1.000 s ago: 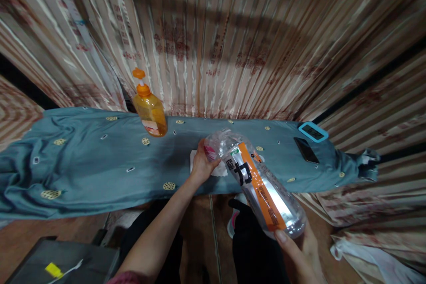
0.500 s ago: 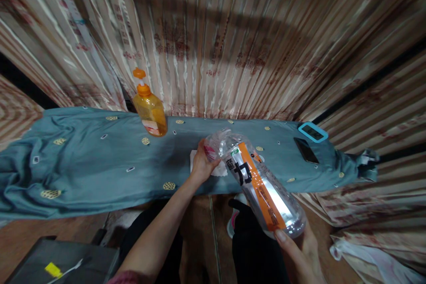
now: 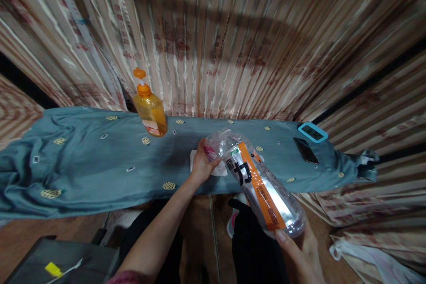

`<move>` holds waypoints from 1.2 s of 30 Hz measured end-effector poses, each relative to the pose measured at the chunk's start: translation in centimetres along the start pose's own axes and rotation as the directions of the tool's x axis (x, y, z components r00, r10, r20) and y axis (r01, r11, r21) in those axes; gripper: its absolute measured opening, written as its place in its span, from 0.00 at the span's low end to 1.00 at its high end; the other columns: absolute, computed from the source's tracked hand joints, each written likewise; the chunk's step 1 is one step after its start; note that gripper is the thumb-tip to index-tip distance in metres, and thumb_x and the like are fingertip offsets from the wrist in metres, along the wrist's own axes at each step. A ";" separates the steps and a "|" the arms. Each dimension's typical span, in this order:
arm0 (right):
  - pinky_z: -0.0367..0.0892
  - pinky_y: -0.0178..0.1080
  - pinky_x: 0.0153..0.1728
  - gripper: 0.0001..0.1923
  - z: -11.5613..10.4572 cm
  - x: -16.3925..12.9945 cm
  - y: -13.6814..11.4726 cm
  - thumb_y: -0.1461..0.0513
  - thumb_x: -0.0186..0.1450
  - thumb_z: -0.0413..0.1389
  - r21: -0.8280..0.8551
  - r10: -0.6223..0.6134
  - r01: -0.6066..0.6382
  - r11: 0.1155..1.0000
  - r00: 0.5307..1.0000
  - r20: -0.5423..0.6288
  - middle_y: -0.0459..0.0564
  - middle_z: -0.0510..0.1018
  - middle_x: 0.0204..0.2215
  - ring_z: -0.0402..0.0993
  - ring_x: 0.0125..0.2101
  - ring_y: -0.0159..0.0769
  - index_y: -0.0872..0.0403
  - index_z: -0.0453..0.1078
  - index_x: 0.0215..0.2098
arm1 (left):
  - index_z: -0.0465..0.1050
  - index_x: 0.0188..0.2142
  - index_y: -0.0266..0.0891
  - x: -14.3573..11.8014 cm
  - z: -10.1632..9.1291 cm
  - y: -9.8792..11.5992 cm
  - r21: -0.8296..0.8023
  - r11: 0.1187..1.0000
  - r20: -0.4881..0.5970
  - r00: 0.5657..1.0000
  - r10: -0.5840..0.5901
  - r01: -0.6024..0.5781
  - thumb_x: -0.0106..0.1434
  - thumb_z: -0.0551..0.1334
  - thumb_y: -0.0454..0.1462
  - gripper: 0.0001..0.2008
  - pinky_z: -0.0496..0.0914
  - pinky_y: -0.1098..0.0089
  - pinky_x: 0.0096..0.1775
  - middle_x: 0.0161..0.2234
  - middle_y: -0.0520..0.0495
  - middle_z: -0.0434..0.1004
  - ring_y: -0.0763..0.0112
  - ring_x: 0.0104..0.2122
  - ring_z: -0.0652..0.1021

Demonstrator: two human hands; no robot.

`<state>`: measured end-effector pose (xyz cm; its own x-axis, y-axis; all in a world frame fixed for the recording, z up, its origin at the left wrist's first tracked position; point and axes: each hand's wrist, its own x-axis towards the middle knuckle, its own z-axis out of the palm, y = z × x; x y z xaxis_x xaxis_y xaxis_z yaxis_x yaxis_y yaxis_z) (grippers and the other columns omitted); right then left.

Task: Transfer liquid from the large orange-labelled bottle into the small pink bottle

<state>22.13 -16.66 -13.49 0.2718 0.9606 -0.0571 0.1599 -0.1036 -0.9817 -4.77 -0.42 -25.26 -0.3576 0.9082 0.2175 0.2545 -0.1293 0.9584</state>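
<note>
we hold the bottle [image 3: 262, 186] slanted over the near edge of the worktop [image 3: 100, 164]. the fingers of our right hand [image 3: 303, 250] grip its base; those of our left hand [image 3: 201, 166] curl round pink-marked plastic [image 3: 211, 151] at its upper end. white tissue [image 3: 220, 170] lies below, the pump bottle [image 3: 151, 113] off to the left.

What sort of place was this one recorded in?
Likely a curtained indoor corner, perhaps at home: pleated beige curtains with red print hang behind a patterned teal fabric cover, on which an amber plastic pump bottle stands.
</note>
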 end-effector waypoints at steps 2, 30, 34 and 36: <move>0.76 0.57 0.65 0.41 -0.1 0.1 0.3 0.39 0.62 0.79 -0.010 -0.006 0.006 1.000 1.000 -0.005 0.59 0.96 0.58 0.91 0.61 0.70 0.48 0.82 0.66 | 0.69 0.70 0.43 0.0 0.0 -0.2 -0.005 1.000 0.002 1.000 0.002 -0.002 0.55 0.84 0.37 0.47 0.82 0.43 0.69 0.63 0.37 0.88 0.40 0.63 0.89; 0.82 0.52 0.58 0.42 1.0 -0.6 0.2 0.39 0.63 0.81 0.153 0.045 -0.044 0.987 0.999 -0.001 0.58 0.97 0.56 0.92 0.56 0.64 0.48 0.81 0.68 | 0.70 0.69 0.43 0.0 -0.1 0.3 -0.018 1.000 -0.006 1.000 -0.003 0.003 0.54 0.85 0.38 0.46 0.85 0.45 0.64 0.59 0.39 0.90 0.42 0.58 0.91; 0.85 0.51 0.53 0.42 1.3 -0.8 -0.4 0.40 0.61 0.82 0.179 0.042 -0.042 0.983 0.999 0.008 0.57 0.97 0.54 0.94 0.52 0.62 0.48 0.82 0.66 | 0.70 0.69 0.43 0.0 -0.1 0.1 -0.018 1.000 0.000 1.000 -0.010 0.010 0.54 0.85 0.38 0.47 0.85 0.46 0.62 0.58 0.39 0.90 0.44 0.56 0.91; 0.85 0.51 0.53 0.43 1.2 -0.9 -0.5 0.41 0.61 0.83 0.192 0.045 -0.046 0.980 0.999 0.007 0.57 0.97 0.54 0.94 0.51 0.62 0.48 0.82 0.67 | 0.70 0.70 0.43 0.0 -0.1 0.0 -0.018 1.000 0.002 1.000 -0.015 0.015 0.54 0.84 0.38 0.47 0.85 0.46 0.62 0.57 0.40 0.90 0.44 0.55 0.91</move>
<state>20.65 -17.12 -13.22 0.2722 0.9567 -0.1029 -0.0384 -0.0961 -0.9946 -4.86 -0.48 -25.28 -0.3596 0.9109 0.2025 0.2330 -0.1225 0.9647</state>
